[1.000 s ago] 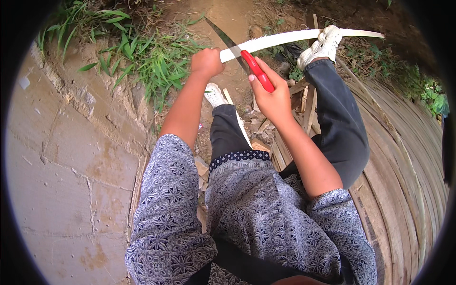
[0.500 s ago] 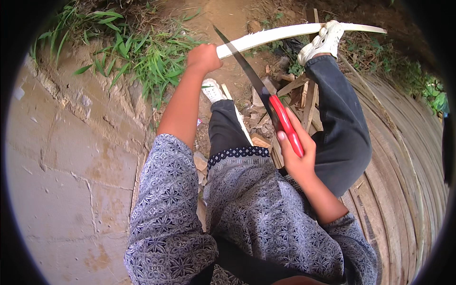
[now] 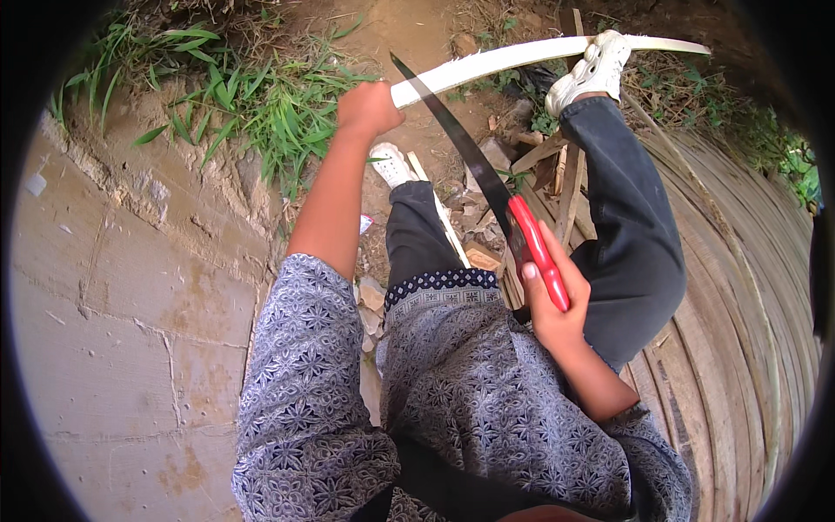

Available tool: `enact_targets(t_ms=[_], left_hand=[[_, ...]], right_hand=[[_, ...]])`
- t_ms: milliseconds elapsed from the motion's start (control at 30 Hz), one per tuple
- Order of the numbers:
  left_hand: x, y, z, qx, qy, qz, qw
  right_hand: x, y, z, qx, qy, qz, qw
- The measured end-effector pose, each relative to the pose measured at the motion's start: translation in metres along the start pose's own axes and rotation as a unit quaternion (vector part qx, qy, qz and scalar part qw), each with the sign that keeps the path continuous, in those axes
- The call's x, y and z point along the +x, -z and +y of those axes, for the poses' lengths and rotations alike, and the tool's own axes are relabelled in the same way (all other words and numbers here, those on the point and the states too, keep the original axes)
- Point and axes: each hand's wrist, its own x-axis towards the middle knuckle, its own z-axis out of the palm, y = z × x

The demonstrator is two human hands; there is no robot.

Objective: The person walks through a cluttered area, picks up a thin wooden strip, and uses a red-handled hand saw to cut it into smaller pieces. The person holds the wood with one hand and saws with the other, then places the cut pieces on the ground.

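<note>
My left hand (image 3: 369, 110) is closed around the near-left end of a long pale wooden strip (image 3: 509, 63), which looks bent through the lens. My right hand (image 3: 561, 317) grips the red handle of a handsaw (image 3: 470, 155), thumb along its side. The saw's dark blade slants up and left, its tip crossing the strip just right of my left fist. Whether the teeth have bitten into the wood cannot be made out. Farther right, my raised foot in a white clog (image 3: 593, 76) presses on the strip.
A stack of long boards (image 3: 722, 296) fills the right side. A grey concrete slab (image 3: 130, 322) lies to the left, with grass (image 3: 283, 122) beyond it. Wood scraps and rubble (image 3: 483, 217) lie between my legs, near my other white clog (image 3: 390, 165).
My right hand has drawn the handsaw back toward me, down and slightly right, so less blade reaches past the strip. My left hand stays on the strip, shifted slightly left.
</note>
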Motion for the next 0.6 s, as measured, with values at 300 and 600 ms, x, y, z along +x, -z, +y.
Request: enact_targets(t_ms=[300,600], left_hand=[[0.002,-0.005,0.001,0.008,0.025,0.011,1.0],[-0.009,-0.006,0.008,0.002,0.04,0.032,0.999]], right_hand=[[0.024,0.013,0.022,0.077,-0.036,0.076,0.993],[-0.005,0.025,-0.017,0.075,-0.037,-0.012,0.996]])
